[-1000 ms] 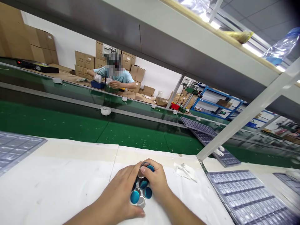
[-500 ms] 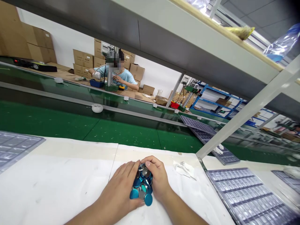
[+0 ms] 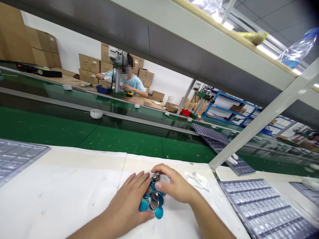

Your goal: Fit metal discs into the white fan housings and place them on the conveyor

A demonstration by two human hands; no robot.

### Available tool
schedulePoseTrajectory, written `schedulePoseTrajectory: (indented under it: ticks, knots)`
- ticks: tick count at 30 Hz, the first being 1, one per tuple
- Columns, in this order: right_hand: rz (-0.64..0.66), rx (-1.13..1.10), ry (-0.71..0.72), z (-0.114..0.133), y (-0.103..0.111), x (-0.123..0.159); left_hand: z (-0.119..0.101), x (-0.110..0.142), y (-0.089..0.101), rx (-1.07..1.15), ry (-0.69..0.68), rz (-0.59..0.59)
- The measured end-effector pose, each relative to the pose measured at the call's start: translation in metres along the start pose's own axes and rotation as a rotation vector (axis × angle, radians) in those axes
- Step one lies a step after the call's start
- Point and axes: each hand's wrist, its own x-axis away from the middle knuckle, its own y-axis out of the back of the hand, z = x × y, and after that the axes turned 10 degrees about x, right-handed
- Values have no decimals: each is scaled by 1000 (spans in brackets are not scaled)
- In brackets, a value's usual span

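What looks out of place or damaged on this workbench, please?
A crumpled white tissue lies loose to the right of the right hand. Farther off, one plastic tray overlaps another tray unevenly. I see no clear damage.

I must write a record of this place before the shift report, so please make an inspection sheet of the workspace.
Surface: white covering, with a seam and small dark marks.
Parts at hand: loose pile of blue and silver discs, some overlapping.
Clutter: crumpled white tissue beyond the right hand; plastic trays at both sides.
Hands: left hand beside the pile, thumb at its near edge; right hand curved at its other side.
Cables: thin leads on small white pieces across the green belt; nothing seen near the discs.
Surroundings: co-worker, cardboard boxes, overhead shelf.
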Motion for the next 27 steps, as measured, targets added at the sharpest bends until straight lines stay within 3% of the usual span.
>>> schedulePoseTrajectory:
  ticks: [3, 5, 10, 14, 20, 24, 27]
  knots:
    - [246, 417, -7, -3, 7, 17, 1, -2, 2, 55, -35, -5]
    - [276, 532, -9, -15, -3, 24, -1, -3, 4, 101, -43, -24]
    - [18, 588, 92, -34, -38, 19, -3, -5, 4, 150, -70, -61]
    - [-97, 645, 146, -29, -47, 6, 1, -6, 2, 119, -76, -99]
    - [-127, 708, 182, -36, -47, 6, 2, -9, 2, 51, -79, -115]
    - [-140, 678, 182, -33, -36, 13, 1, -7, 3, 31, -78, -121]
    - [-31, 670, 156, -23, -23, 20, 5, -1, 5, 11, -86, -107]
